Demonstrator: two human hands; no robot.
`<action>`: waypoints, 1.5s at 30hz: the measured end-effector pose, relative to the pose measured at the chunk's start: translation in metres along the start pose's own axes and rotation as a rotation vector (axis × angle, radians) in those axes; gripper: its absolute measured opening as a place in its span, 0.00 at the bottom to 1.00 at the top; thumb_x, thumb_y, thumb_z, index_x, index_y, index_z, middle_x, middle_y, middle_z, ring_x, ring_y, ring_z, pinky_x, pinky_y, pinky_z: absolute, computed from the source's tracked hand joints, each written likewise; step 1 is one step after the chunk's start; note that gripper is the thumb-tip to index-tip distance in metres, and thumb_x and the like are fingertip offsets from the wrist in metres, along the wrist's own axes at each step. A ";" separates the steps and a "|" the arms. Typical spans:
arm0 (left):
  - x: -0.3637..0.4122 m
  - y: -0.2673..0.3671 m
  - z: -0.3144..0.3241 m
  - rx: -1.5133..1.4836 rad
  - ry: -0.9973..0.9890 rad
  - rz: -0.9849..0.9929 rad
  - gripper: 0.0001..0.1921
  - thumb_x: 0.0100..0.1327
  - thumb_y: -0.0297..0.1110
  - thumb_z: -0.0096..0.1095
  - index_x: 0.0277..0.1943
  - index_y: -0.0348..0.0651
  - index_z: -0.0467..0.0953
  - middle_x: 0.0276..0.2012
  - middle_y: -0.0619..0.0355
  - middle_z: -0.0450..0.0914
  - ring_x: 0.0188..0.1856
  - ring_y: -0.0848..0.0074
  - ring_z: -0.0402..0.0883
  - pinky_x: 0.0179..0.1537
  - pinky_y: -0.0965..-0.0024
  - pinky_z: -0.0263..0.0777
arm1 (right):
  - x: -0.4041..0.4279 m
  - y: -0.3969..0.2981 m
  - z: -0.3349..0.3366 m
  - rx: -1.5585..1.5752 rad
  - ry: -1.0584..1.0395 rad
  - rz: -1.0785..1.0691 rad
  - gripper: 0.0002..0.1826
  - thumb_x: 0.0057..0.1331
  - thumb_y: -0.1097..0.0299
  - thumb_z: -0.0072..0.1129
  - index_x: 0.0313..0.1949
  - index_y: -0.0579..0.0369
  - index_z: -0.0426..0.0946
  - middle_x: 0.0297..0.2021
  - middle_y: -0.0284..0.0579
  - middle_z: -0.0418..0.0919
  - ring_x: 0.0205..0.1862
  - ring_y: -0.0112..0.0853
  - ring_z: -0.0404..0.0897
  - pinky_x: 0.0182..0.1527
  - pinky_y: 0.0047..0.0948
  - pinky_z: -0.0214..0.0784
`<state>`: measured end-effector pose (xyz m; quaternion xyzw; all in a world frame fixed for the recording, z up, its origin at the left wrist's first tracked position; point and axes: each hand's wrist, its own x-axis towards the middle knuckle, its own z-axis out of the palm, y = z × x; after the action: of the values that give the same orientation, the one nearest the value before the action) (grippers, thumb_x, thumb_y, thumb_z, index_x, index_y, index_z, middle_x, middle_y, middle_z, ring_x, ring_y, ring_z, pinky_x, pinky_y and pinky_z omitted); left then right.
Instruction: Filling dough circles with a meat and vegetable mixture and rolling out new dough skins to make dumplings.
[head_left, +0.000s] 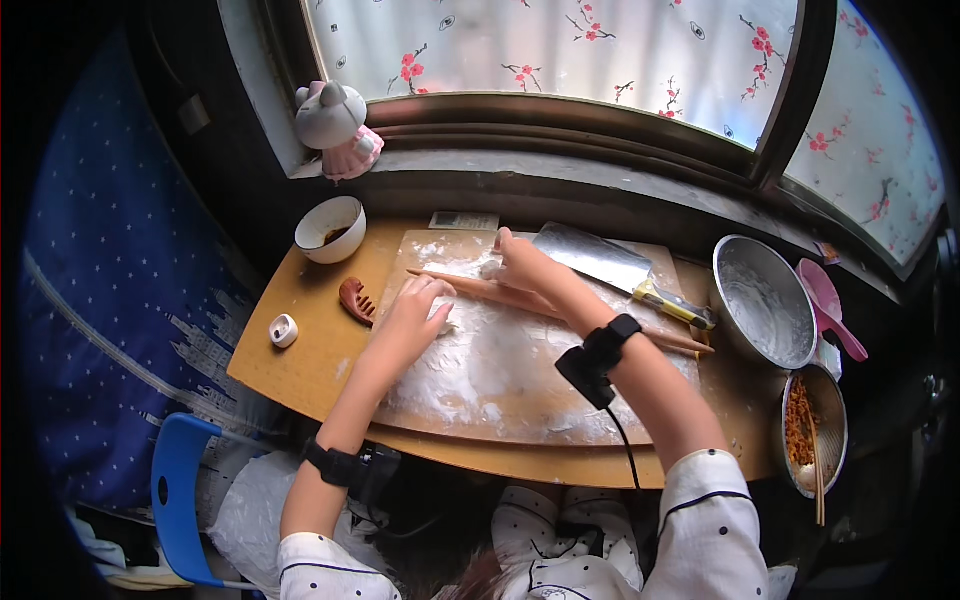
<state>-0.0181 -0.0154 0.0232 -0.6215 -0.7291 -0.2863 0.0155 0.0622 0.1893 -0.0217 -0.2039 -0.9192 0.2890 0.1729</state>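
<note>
A floured wooden board (517, 375) lies before me on the table. My left hand (420, 304) is low over its left part, fingers curled; a bit of pale dough (448, 327) shows beside the fingers, and I cannot tell whether it is held. My right hand (517, 262) is farther back, beyond the tapered wooden rolling pin (480, 287), with a small whitish piece (491, 268) near its fingertips; its grip is hidden. The pin slants across the board, passing under my right forearm. Behind it lies a cleaver (596, 256) with a yellow and black handle.
Left on the table (292, 379) are a white bowl (330, 231) with dark sauce, a brown comb (356, 301) and a small white container (283, 331). At right stand a floury steel bowl (763, 300), a pink scoop (823, 296) and a metal bowl of orange-brown filling (799, 427) with chopsticks (818, 465).
</note>
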 end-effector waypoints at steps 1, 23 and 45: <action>0.005 -0.001 0.001 -0.002 -0.002 -0.002 0.08 0.59 0.28 0.56 0.39 0.34 0.74 0.39 0.47 0.75 0.46 0.57 0.73 0.49 0.62 0.65 | -0.002 0.001 -0.010 0.021 -0.061 -0.011 0.21 0.53 0.70 0.60 0.45 0.63 0.67 0.40 0.57 0.77 0.43 0.49 0.77 0.45 0.37 0.68; 0.031 0.016 0.003 -0.054 -0.257 -0.034 0.12 0.52 0.30 0.66 0.35 0.35 0.72 0.37 0.47 0.73 0.42 0.57 0.73 0.46 0.62 0.67 | 0.015 0.025 -0.002 -0.139 0.165 -0.178 0.11 0.53 0.79 0.55 0.37 0.63 0.68 0.37 0.59 0.73 0.41 0.51 0.75 0.44 0.41 0.69; -0.054 0.019 0.007 0.034 -0.023 -0.011 0.16 0.57 0.23 0.57 0.49 0.32 0.72 0.45 0.46 0.74 0.49 0.57 0.75 0.49 0.63 0.69 | -0.064 -0.046 -0.011 0.117 0.104 -0.412 0.13 0.60 0.70 0.57 0.44 0.59 0.72 0.42 0.52 0.74 0.43 0.46 0.76 0.44 0.37 0.70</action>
<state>0.0138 -0.0603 0.0046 -0.6204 -0.7373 -0.2671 0.0161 0.1094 0.1288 0.0017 -0.0158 -0.9129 0.2894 0.2872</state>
